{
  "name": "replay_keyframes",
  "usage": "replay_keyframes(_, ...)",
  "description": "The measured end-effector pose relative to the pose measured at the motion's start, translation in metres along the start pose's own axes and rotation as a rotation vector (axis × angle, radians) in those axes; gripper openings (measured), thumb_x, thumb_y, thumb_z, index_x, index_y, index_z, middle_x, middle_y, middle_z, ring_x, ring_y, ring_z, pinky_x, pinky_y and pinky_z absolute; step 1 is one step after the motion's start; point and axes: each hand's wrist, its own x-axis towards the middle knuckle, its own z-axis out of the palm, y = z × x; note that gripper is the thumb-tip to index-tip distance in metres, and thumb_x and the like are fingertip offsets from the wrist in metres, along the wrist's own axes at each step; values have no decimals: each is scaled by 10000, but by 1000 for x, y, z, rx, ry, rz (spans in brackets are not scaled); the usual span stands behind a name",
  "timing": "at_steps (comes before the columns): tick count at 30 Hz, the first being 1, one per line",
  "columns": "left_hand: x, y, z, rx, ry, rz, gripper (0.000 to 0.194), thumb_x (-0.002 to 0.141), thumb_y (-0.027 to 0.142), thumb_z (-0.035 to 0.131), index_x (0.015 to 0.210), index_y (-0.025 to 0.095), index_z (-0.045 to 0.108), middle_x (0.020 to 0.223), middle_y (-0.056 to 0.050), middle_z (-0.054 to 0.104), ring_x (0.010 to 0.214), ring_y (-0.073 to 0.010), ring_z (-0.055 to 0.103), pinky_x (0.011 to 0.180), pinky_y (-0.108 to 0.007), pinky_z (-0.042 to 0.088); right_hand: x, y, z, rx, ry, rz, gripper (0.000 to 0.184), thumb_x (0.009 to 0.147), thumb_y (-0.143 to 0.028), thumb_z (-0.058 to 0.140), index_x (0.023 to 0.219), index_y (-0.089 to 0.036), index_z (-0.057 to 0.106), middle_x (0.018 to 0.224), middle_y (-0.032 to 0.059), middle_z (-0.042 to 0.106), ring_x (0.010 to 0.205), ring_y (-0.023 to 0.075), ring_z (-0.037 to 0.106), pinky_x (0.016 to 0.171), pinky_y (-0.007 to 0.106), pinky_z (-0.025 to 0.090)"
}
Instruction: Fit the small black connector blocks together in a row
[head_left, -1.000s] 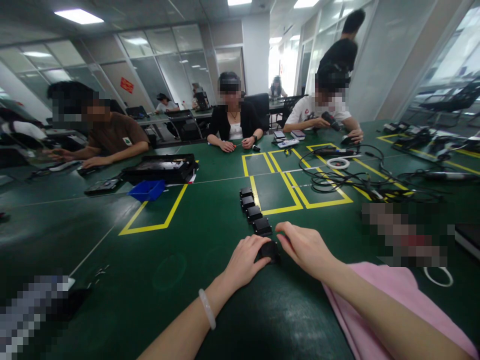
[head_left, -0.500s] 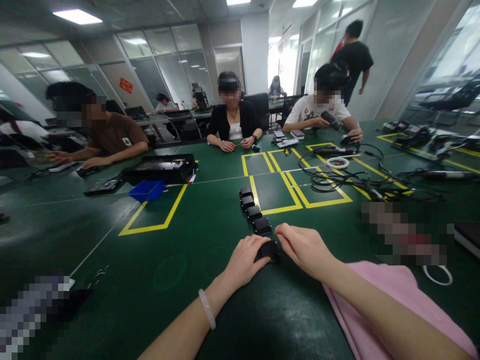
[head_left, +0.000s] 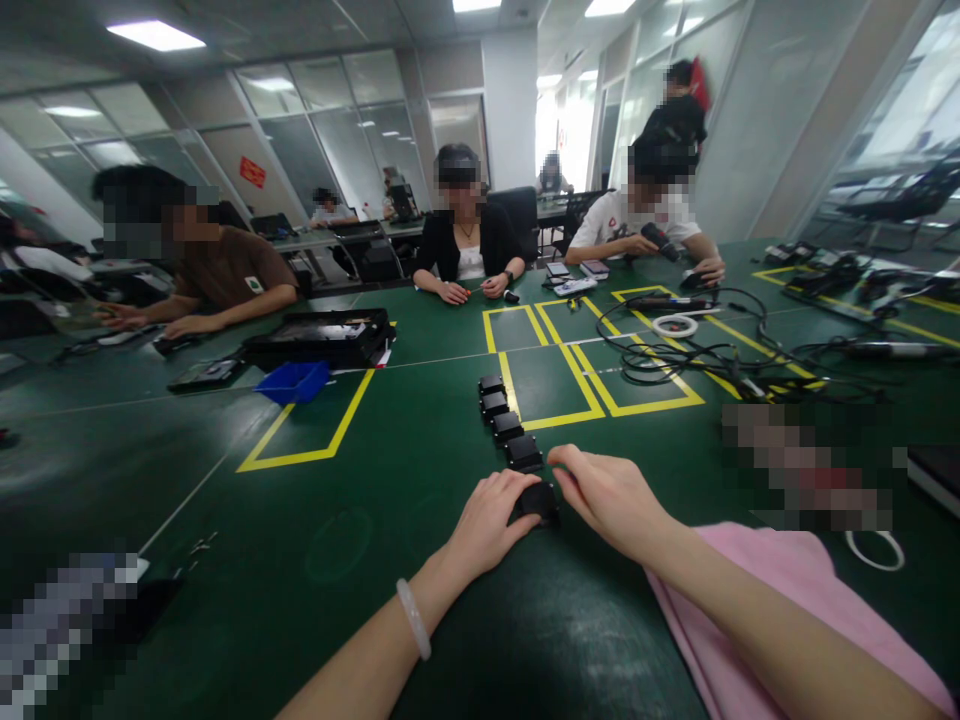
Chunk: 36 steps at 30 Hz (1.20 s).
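Note:
My left hand [head_left: 487, 515] rests on the green table with its thumb and fingers closed around a small black box-shaped part [head_left: 538, 502]. Just right of that part, my right hand [head_left: 604, 490] hovers with thumb and index finger curled together; whatever is between the fingertips is too small to make out. Beyond my hands, several similar black box-shaped parts stand in a slanting row, the nearest black part [head_left: 523, 452] close to my right fingertips. Small light dots show on their corners.
A pink cloth [head_left: 757, 570] lies under my right forearm. Black cables [head_left: 637, 360] and a white ring-shaped coil [head_left: 675, 325] spread at right. Yellow tape [head_left: 566, 418] marks rectangles. A blue bin [head_left: 294, 382] stands at left near a black case [head_left: 322, 338]. Other people sit opposite.
My right index finger has shifted slightly at the fingertips. The left hand stays on the same black part. In the background, a standing person has moved left and turned.

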Motion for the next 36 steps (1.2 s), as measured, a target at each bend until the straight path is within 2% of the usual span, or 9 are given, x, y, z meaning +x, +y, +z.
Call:
replay_keyframes(4,0,0,-1,-5,-6,-2,396,857,305,607,1228,270,474,1158,-34,555,1033,-233,509,874,-360,404,1,-2,-2,-8,0,-5,171,949,-219,359,945,-171,523,752,31,638,699,152,620,616,244,378)
replay_keyframes(9,0,0,0,-8,-4,-6,402,854,295,613,1230,267,473,1161,-34,556,1029,-232,509,871,-357,403,0,-1,-3,-32,16,-36,252,971,-297,346,814,-193,514,673,7,606,623,139,581,583,249,343)
replay_keyframes(14,0,0,0,-8,-5,2,407,854,299,616,1233,271,470,1164,-30,557,1034,-231,508,872,-354,400,0,1,2,-14,51,-27,205,965,-236,334,919,-178,526,712,17,633,660,137,614,601,237,361)
replay_keyframes(20,0,1,0,-3,-2,4,385,859,303,610,1218,268,476,1168,-26,556,1037,-228,505,867,-349,397,0,0,1,-12,49,-16,176,941,-201,345,935,-173,519,729,24,633,678,143,619,616,238,364)
replay_keyframes(28,0,1,0,-5,-4,3,381,874,326,589,1231,265,472,1165,-32,558,1041,-230,504,870,-352,398,-2,0,-3,-1,1,-46,303,986,-315,291,816,-192,510,658,2,601,601,130,572,576,242,323)
replay_keyframes(36,0,1,-1,-17,-11,-3,388,865,307,598,1232,274,474,1169,-31,554,1041,-231,505,869,-353,397,0,1,-2,23,42,-15,209,964,-223,311,973,-175,514,737,30,644,675,140,615,608,231,362)
